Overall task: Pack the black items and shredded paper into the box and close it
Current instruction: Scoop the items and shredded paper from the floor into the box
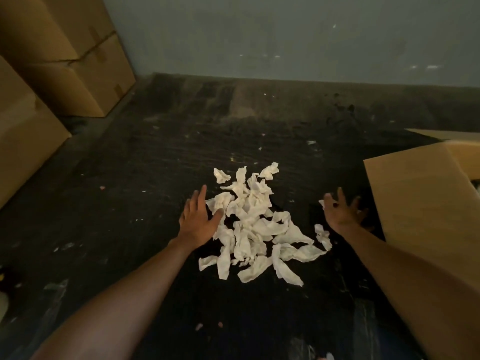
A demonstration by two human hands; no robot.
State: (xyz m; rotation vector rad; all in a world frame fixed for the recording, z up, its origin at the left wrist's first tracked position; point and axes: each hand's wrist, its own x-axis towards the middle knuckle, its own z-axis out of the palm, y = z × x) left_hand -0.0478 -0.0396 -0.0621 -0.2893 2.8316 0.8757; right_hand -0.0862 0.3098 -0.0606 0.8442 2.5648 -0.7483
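A loose pile of white shredded paper point(255, 224) lies on the dark floor in the middle of the view. My left hand point(198, 219) rests flat at the pile's left edge, fingers spread, thumb touching the scraps. My right hand point(342, 211) hovers to the right of the pile, fingers spread, holding nothing. An open cardboard box point(420, 203) stands at the right edge, its near flap just beside my right hand. I see no black items; the box's inside is hidden.
Stacked closed cardboard boxes point(67, 55) stand at the back left against a grey wall, with another large box point(23, 141) at the left edge. Small paper bits are scattered over the dark floor point(130, 178).
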